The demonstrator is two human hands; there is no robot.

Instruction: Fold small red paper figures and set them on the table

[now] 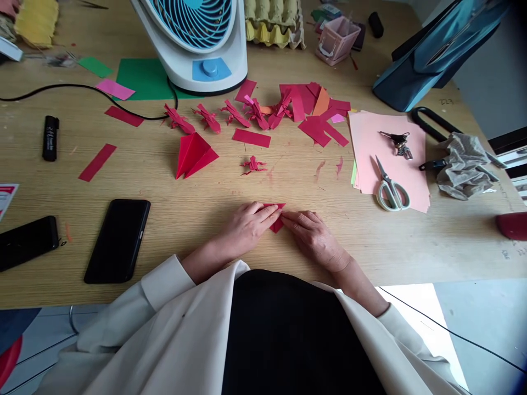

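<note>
A small triangle of folded red paper (277, 226) lies on the table in front of me, its point toward me. My left hand (246, 226) rests over its left side, fingers together and pressing on it. From the right, my right hand (315, 237) has its fingers closed at the paper's edge. Part of the paper is hidden beneath the fingers. Just beyond sits a small red origami figure (253, 164) with thin limbs. A larger folded red paper piece (195, 156) stands to its left, and several red origami figures (207, 118) form a row farther back.
A white fan (206, 66) stands at the back, its black cord (78, 85) running left. Scissors (392, 189) and a clip lie on pink paper sheets (366, 131) at right. Two phones, one a black phone (118, 241), lie at left. Red paper scraps (304, 99) are scattered behind.
</note>
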